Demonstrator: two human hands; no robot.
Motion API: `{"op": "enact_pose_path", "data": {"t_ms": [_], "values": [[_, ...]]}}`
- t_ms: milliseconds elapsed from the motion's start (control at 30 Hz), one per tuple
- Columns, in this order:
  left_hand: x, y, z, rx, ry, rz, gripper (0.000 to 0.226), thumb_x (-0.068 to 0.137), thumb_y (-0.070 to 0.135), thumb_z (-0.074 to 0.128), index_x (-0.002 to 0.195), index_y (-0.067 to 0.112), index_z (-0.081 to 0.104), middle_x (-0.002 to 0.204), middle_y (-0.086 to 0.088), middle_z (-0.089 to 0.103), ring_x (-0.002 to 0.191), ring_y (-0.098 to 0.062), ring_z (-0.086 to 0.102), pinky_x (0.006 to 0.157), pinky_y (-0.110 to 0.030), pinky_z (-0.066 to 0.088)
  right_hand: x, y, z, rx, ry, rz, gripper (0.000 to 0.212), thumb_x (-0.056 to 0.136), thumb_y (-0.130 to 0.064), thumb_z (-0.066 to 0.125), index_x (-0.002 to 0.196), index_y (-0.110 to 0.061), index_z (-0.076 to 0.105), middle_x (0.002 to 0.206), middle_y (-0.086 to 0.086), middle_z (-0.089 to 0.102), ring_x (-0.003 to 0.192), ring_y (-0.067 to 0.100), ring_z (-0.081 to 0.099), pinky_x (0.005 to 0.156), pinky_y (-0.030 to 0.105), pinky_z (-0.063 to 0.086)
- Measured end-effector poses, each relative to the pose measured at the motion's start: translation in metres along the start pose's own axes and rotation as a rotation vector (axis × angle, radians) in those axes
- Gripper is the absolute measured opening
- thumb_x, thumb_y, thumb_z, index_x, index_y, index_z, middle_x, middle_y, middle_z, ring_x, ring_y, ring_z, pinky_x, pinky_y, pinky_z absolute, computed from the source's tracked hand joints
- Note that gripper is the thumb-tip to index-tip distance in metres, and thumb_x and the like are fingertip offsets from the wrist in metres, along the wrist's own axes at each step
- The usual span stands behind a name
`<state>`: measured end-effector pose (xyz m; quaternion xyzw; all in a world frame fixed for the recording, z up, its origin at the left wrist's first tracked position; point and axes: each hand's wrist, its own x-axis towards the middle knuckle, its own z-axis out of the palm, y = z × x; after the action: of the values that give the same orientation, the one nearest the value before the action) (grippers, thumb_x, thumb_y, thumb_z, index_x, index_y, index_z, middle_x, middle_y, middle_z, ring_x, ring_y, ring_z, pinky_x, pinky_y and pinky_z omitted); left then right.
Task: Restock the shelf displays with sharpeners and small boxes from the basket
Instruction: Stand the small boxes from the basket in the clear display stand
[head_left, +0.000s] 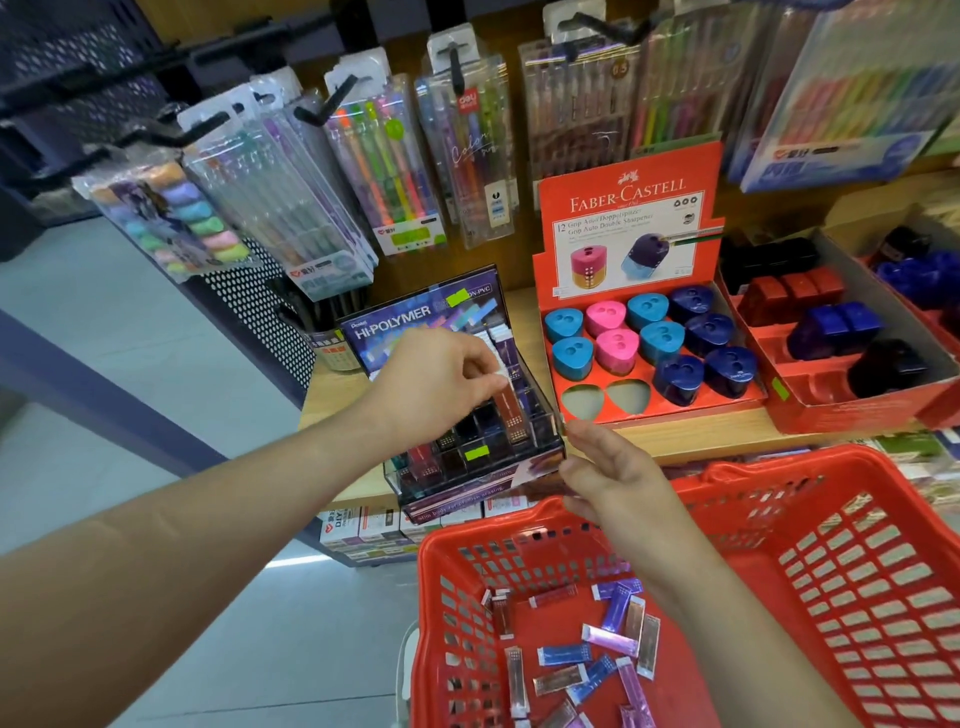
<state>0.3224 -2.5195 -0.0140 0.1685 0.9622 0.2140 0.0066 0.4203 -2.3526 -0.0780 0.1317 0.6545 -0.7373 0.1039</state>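
Observation:
My left hand (436, 382) pinches a slim brown box (511, 408) by its white top end, standing it in a slot of the clear Hi-Polymer display case (467, 462) on the shelf. My right hand (618, 475) is at the case's front right corner, fingers relaxed, holding nothing; whether it touches the case I cannot tell. Below, the red basket (831, 525) holds several loose small boxes (615, 636) in blue, purple and brown. To the right, a red Faber-Castell tray (628, 223) carries blue, pink and navy sharpeners (660, 338), with two bare slots (605, 400) in front.
A second red tray (852, 410) with dark, red and blue sharpeners sits further right. Packs of pens and highlighters (384, 166) hang on hooks above the wooden shelf (701, 441). More boxed stock (363, 530) sits on the lower shelf. Grey floor lies to the left.

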Motion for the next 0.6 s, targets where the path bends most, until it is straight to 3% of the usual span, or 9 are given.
{"op": "enact_pose_path", "data": {"t_ms": [100,233,367,500,600], "values": [[-0.002,-0.002,0.007,0.059,0.01,0.093,0.015,0.087,0.03,0.069,0.09,0.016,0.074,0.08,0.005,0.071,0.071,-0.005,0.063,0.069,-0.013,0.048,0.001,0.002,0.0,-0.062,-0.025,0.005,0.044,0.099,-0.013,0.053,0.14,-0.028,0.046,0.13,-0.017,0.049,0.126,0.006,0.048,0.109,0.041,0.042],[-0.002,-0.006,0.014,0.115,0.034,0.167,0.017,0.085,0.031,0.07,0.088,0.014,0.072,0.076,0.003,0.067,0.071,-0.012,0.062,0.073,-0.032,0.053,0.003,0.004,0.0,-0.057,-0.023,0.016,0.045,0.098,-0.013,0.054,0.14,-0.028,0.047,0.124,-0.021,0.05,0.125,0.006,0.049,0.108,0.041,0.043],[0.0,-0.005,0.019,0.162,0.018,0.173,0.017,0.082,0.032,0.073,0.083,0.017,0.065,0.073,0.007,0.061,0.069,-0.012,0.059,0.07,-0.035,0.054,0.004,0.007,-0.002,-0.064,-0.026,0.014,0.044,0.098,-0.012,0.053,0.138,-0.029,0.048,0.127,-0.019,0.049,0.124,0.006,0.049,0.106,0.039,0.045],[0.0,0.003,0.006,-0.003,-0.014,0.022,0.014,0.088,0.034,0.066,0.079,0.025,0.061,0.074,0.011,0.062,0.069,-0.004,0.059,0.063,-0.02,0.05,0.004,0.008,-0.005,-0.044,-0.022,0.021,0.04,0.098,-0.009,0.053,0.134,-0.027,0.052,0.126,-0.015,0.053,0.114,0.004,0.055,0.091,0.031,0.052],[0.001,0.013,-0.027,-0.233,0.104,-0.108,0.015,0.094,0.029,0.058,0.083,0.023,0.065,0.072,0.006,0.066,0.061,-0.007,0.06,0.057,-0.026,0.052,0.003,0.004,-0.018,-0.069,0.033,0.034,0.031,0.096,-0.003,0.053,0.118,-0.022,0.062,0.115,-0.002,0.065,0.1,0.012,0.064,0.073,0.023,0.054]]}}
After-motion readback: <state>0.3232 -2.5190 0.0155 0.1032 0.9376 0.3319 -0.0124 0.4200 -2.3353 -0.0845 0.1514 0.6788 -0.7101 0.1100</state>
